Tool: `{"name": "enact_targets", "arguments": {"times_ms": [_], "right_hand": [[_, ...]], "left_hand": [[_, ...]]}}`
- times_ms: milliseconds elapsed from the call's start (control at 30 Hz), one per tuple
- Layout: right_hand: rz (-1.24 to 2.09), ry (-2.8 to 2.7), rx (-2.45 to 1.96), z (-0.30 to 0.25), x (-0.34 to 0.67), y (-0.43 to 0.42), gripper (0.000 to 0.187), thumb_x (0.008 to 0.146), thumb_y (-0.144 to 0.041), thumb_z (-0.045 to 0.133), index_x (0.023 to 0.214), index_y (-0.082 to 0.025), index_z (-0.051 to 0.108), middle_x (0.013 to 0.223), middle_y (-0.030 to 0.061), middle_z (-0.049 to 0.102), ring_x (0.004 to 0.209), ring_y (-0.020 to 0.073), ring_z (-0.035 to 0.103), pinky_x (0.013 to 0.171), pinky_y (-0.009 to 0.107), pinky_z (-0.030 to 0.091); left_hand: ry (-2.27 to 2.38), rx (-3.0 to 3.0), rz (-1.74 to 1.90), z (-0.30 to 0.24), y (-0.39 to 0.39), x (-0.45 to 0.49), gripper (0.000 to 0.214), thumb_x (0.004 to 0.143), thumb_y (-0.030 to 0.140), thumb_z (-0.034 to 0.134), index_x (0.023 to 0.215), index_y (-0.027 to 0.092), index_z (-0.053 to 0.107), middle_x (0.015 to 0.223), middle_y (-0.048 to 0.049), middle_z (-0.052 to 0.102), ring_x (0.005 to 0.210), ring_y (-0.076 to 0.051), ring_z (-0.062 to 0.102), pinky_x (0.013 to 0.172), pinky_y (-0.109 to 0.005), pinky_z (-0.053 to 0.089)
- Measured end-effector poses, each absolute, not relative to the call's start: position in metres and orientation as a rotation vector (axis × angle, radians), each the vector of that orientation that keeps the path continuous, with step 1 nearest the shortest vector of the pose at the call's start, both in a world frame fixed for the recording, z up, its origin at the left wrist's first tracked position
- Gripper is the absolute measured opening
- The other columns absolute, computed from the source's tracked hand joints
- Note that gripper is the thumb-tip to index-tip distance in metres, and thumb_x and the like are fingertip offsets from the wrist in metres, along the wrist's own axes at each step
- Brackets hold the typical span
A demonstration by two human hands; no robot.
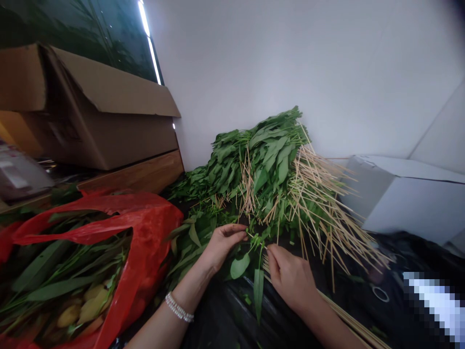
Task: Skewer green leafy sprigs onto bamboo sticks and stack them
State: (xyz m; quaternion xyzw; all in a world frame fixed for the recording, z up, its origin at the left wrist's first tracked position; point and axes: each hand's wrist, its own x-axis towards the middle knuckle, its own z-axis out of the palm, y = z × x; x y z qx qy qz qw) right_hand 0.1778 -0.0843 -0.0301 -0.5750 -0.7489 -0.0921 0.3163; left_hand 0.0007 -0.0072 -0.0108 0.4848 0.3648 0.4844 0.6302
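Observation:
My left hand (222, 242) pinches a small sprig of green leaves (250, 257) at its stem, fingers closed on it. My right hand (290, 278) is closed on a thin bamboo skewer (337, 310) whose tip meets the sprig between the two hands. Just beyond the hands rises a big heap of leafy greens threaded on skewers (269, 169), with many pale stick ends (327, 213) fanning out to the right. A pearl bracelet (178, 308) sits on my left wrist.
A red plastic bag (145, 242) at the left holds long loose leaves and yellowish pieces. Cardboard boxes (109, 126) are stacked at the back left on a wooden ledge. A white box (407, 198) stands at the right. Black plastic sheet (232, 315) covers the surface.

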Motion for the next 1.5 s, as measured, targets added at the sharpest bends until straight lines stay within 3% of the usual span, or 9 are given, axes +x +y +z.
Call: {"name": "enact_targets", "arguments": {"times_ms": [300, 533, 767, 1167, 1500], "right_hand": [[-0.249, -1.991, -1.535, -0.0304, 0.1781, -0.0849, 0.022, 0.091, -0.019, 0.035, 0.082, -0.02, 0.055, 0.072, -0.0014, 0.063, 0.062, 0.0119, 0.06, 0.056, 0.025, 0.028], [-0.28, -1.988, -1.562, -0.031, 0.176, -0.0858, 0.022, 0.09, -0.018, 0.035, 0.079, -0.021, 0.054, 0.071, -0.0013, 0.063, 0.059, 0.0113, 0.06, 0.052, 0.026, 0.027], [-0.244, -1.966, -1.534, -0.0304, 0.1758, -0.0857, 0.022, 0.091, -0.019, 0.035, 0.085, -0.021, 0.056, 0.074, -0.0004, 0.065, 0.063, 0.0117, 0.061, 0.054, 0.024, 0.03], [-0.182, -1.997, -1.494, -0.0336, 0.1755, -0.0862, 0.023, 0.091, -0.017, 0.032, 0.09, -0.02, 0.056, 0.075, 0.0008, 0.064, 0.067, 0.0131, 0.062, 0.058, 0.024, 0.033], [-0.176, -2.0, -1.488, -0.0374, 0.1746, -0.0863, 0.025, 0.091, -0.015, 0.032, 0.089, -0.02, 0.057, 0.075, 0.0005, 0.064, 0.066, 0.0133, 0.063, 0.059, 0.023, 0.034]], "left_hand": [[0.91, 1.235, 1.121, -0.0104, -0.006, -0.0004, 0.03, 0.06, 0.03, 0.079, 0.084, 0.014, 0.073, 0.074, -0.0054, 0.071, 0.069, -0.015, 0.063, 0.072, -0.026, 0.048], [0.979, 1.357, 1.102, -0.009, -0.0087, 0.0034, 0.026, 0.058, 0.03, 0.078, 0.078, 0.014, 0.074, 0.071, -0.0048, 0.071, 0.063, -0.014, 0.061, 0.063, -0.024, 0.046], [0.96, 1.313, 1.115, -0.0029, -0.0095, 0.0017, 0.032, 0.063, 0.034, 0.076, 0.087, 0.015, 0.073, 0.08, -0.0061, 0.071, 0.071, -0.016, 0.062, 0.07, -0.024, 0.046], [0.795, 1.111, 0.979, -0.0089, -0.0094, 0.0, 0.025, 0.06, 0.03, 0.079, 0.074, 0.011, 0.071, 0.065, -0.0044, 0.065, 0.062, -0.011, 0.055, 0.065, -0.022, 0.042], [0.853, 1.149, 0.934, -0.0123, -0.0101, -0.0001, 0.026, 0.059, 0.033, 0.079, 0.076, 0.014, 0.071, 0.072, -0.0031, 0.067, 0.065, -0.012, 0.057, 0.067, -0.022, 0.042]]}}
